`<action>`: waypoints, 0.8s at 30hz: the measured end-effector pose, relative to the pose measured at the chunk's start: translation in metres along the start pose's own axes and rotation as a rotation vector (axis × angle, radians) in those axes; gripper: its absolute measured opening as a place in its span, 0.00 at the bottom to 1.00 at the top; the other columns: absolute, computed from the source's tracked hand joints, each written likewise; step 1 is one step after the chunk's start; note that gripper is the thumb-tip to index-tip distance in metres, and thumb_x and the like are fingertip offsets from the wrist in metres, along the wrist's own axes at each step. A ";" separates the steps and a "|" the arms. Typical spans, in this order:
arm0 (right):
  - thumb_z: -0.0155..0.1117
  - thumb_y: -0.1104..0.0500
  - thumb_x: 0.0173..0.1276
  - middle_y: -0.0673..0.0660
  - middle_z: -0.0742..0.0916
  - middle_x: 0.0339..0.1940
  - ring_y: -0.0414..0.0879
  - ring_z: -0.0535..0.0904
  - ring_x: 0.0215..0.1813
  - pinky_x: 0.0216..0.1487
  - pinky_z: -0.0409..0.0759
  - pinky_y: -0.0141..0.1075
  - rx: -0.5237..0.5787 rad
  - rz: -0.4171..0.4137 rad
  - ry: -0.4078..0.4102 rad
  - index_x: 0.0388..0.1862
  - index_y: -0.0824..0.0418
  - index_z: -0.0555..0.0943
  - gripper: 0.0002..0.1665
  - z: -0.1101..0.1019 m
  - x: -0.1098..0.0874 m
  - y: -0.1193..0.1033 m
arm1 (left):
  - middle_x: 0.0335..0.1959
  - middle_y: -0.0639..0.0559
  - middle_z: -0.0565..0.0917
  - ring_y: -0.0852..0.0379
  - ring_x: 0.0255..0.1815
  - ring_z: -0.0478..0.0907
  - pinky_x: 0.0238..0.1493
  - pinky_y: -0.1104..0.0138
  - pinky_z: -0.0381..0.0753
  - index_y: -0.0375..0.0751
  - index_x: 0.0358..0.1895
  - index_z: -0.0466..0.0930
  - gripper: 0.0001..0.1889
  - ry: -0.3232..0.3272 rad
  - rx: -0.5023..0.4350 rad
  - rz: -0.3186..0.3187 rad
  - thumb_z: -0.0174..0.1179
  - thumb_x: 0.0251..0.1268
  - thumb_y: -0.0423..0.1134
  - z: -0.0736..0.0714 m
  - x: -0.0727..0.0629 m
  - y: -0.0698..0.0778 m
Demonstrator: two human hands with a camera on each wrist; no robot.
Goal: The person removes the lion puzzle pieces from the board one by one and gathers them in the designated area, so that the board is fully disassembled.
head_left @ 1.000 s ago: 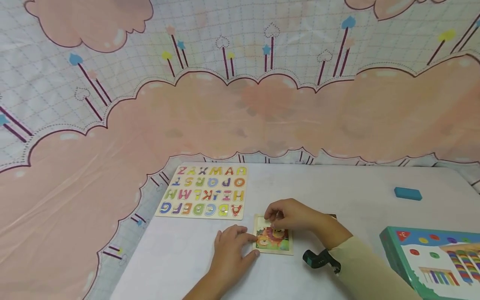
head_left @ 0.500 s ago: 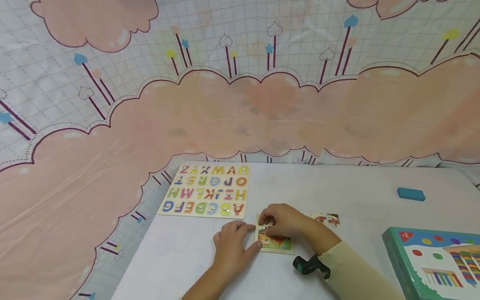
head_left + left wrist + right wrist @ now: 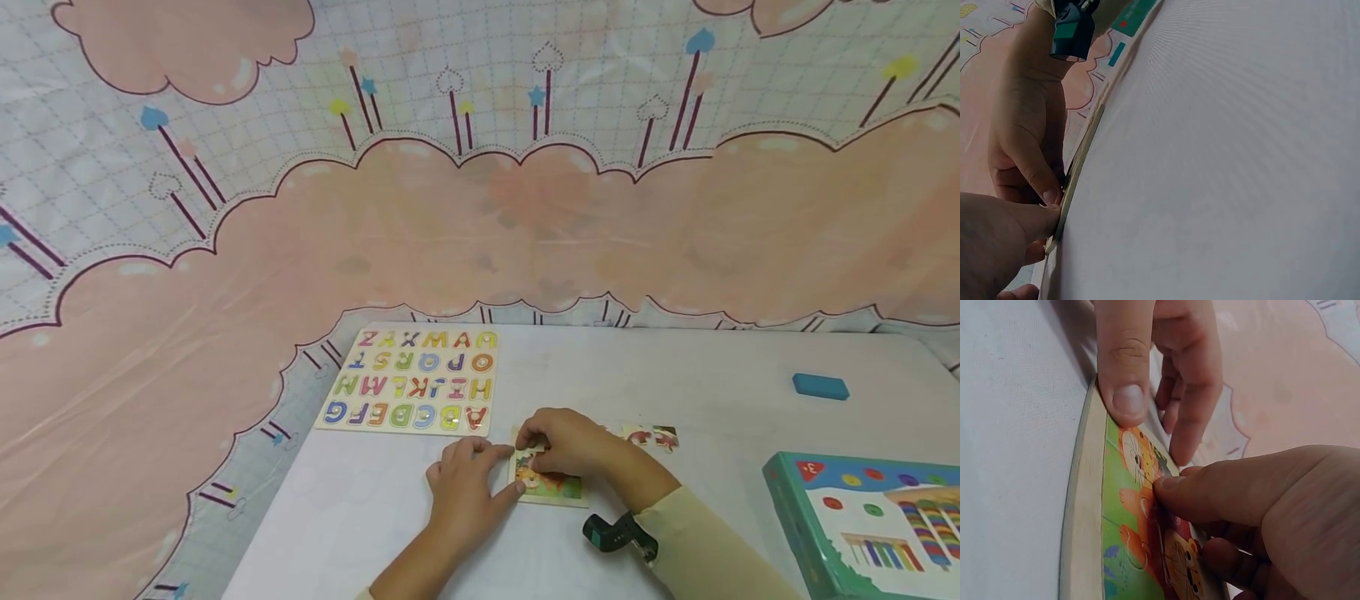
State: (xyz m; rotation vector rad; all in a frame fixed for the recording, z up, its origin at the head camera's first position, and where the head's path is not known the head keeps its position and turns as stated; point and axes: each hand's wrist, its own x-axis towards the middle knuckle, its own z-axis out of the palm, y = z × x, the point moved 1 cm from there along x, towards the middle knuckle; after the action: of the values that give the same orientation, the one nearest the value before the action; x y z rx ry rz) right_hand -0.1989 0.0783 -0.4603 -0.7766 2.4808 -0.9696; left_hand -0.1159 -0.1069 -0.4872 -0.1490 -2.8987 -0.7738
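Note:
A small wooden jigsaw puzzle [image 3: 555,502] with a tiger picture lies on the table between both hands. My left hand [image 3: 467,492] rests at its left side; in the right wrist view the thumb [image 3: 1124,394] presses the frame corner while a forefinger touches the far edge. My right hand [image 3: 576,442] reaches over the upper left of the picture, thumb and bent fingers pinching what seems to be a puzzle piece [image 3: 1159,456], mostly covered by the fingers. Edge-on in the left wrist view, the board [image 3: 1082,164] stays flat. Two loose puzzle pieces [image 3: 665,438] lie beyond the right wrist.
An alphabet board [image 3: 405,427] with colourful letters lies at the back left. A blue block [image 3: 821,386] sits at the back right, and a green-edged toy box [image 3: 847,508] occupies the right front. Behind the table hangs a pink patterned cloth [image 3: 420,242].
My right hand has moved left across the puzzle to its upper left corner, uncovering the loose pieces. The left hand has shifted slightly up along the edge. The last half second shows almost no motion.

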 end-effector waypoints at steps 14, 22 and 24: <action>0.73 0.70 0.69 0.48 0.87 0.46 0.46 0.83 0.52 0.64 0.81 0.51 0.025 -0.025 -0.013 0.48 0.54 0.88 0.13 -0.001 -0.004 0.002 | 0.55 0.54 0.75 0.46 0.66 0.68 0.56 0.45 0.63 0.56 0.58 0.89 0.23 -0.017 0.037 0.000 0.79 0.59 0.51 -0.001 -0.001 0.002; 0.72 0.71 0.70 0.46 0.86 0.46 0.45 0.80 0.49 0.62 0.81 0.49 0.036 0.001 0.014 0.47 0.53 0.86 0.15 0.002 -0.004 0.003 | 0.56 0.54 0.75 0.45 0.67 0.68 0.57 0.44 0.62 0.57 0.59 0.89 0.23 -0.022 0.030 -0.013 0.79 0.59 0.51 -0.001 0.000 0.005; 0.72 0.71 0.70 0.45 0.86 0.45 0.45 0.80 0.49 0.61 0.81 0.49 0.043 -0.009 0.017 0.47 0.52 0.85 0.15 0.002 -0.004 0.004 | 0.56 0.53 0.75 0.45 0.67 0.68 0.57 0.43 0.62 0.56 0.59 0.89 0.24 -0.023 0.030 -0.006 0.79 0.59 0.51 -0.002 0.000 0.006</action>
State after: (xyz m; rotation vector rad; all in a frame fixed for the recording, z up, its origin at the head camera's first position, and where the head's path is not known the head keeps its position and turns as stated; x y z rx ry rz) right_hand -0.1965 0.0822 -0.4645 -0.7700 2.4645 -1.0342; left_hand -0.1144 -0.1031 -0.4824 -0.1466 -2.9320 -0.7335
